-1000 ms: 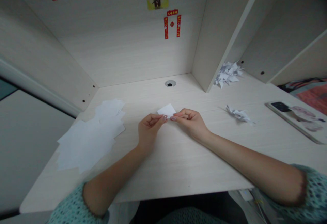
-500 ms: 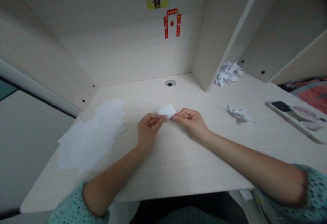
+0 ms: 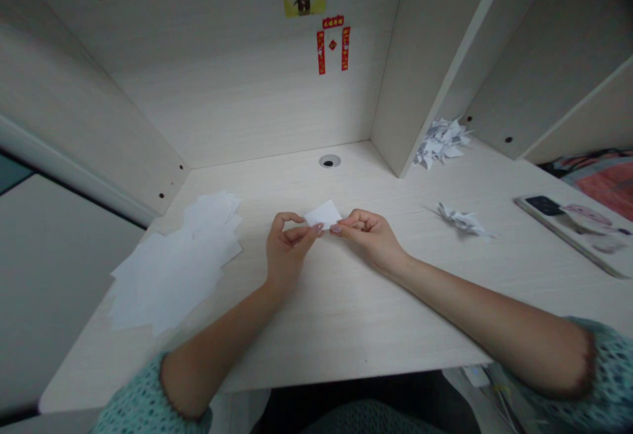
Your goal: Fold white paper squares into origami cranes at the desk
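Between my hands, at the middle of the desk, is a small folded piece of white paper (image 3: 323, 212), its far corner pointing away from me. My left hand (image 3: 289, 243) grips its near left edge with the thumb and a finger, while the index finger is raised and curled off the paper. My right hand (image 3: 368, 233) pinches the near right edge between thumb and fingertips. Off to the left lies a spread pile of white paper sheets (image 3: 173, 269). On the right is a small heap of folded paper pieces (image 3: 462, 219).
A larger heap of folded paper (image 3: 442, 142) sits behind the upright divider (image 3: 435, 58). A phone (image 3: 576, 233) lies at the right, near a reddish cloth item (image 3: 608, 180). The desk (image 3: 297, 335) has a round cable hole (image 3: 330, 161) at the back.
My left index finger has lifted off the paper and curled upward. My right hand and the paper have stayed nearly in place.
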{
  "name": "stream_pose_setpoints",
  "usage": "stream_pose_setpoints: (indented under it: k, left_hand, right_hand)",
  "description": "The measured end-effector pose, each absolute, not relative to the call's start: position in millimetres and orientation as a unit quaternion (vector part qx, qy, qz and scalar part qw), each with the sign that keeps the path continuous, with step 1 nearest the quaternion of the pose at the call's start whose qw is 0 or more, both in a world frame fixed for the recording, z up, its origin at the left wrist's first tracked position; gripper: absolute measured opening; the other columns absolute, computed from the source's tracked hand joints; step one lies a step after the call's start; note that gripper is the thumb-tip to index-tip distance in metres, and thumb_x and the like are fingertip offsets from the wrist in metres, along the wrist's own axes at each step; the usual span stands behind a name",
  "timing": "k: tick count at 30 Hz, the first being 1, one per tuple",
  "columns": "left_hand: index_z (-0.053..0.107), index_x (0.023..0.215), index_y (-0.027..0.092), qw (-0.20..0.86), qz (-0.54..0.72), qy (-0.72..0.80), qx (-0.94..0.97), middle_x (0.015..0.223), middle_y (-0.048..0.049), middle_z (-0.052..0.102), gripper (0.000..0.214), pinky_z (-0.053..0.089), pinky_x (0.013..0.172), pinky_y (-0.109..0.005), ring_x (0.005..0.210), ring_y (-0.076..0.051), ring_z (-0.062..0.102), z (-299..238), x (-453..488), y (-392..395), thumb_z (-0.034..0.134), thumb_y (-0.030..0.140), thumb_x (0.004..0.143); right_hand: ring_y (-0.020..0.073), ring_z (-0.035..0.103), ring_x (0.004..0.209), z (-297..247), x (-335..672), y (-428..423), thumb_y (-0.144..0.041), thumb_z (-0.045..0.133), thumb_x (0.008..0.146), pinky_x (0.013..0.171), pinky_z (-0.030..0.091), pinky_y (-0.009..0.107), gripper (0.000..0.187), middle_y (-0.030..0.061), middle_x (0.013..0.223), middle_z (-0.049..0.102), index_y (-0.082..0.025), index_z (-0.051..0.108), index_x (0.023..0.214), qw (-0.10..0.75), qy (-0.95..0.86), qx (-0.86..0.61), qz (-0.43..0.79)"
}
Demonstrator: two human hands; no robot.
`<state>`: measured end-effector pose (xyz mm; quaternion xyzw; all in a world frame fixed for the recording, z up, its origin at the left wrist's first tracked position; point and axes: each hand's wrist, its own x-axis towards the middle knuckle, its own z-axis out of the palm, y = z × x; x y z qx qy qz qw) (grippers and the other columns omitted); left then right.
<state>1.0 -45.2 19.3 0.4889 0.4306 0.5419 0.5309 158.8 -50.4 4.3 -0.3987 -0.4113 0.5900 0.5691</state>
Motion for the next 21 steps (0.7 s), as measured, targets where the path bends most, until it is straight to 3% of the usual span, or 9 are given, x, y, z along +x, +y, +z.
stream_pose_setpoints:
  k: [13, 21]
  left_hand:
    - [0.039, 0.075, 0.021, 0.555, 0.548, 0.406, 0.477, 0.066, 0.0022, 0.071, 0.036, 0.055, 0.071, -0.026, 0.071, -0.016, 0.071, 19.1, 3.1, -43.2, 0.074, 0.027, 0.068]
    - [0.032, 0.073, 0.023, 0.555, 0.548, 0.416, 0.468, 0.062, 0.0041, 0.07, 0.044, 0.056, 0.073, -0.029, 0.068, -0.015, 0.07, 19.8, 2.8, -40.2, 0.075, 0.029, 0.066]
  right_hand:
    - [0.0109, 0.062, 0.059, 2.7, 159.6, -48.3, -0.031, 0.079, 0.061, 0.063, 0.048, 0.027, 0.02, -0.0002, 0.064, 0.07, -0.019, 0.064, 0.069, 0.566, -0.402, -0.407, 0.593]
    - [0.0154, 0.067, 0.064, 1.1, 161.0, -45.8, -0.033, 0.08, 0.06, 0.066, 0.049, 0.028, 0.03, -0.0024, 0.062, 0.069, -0.021, 0.055, 0.07, 0.568, -0.401, -0.391, 0.603]
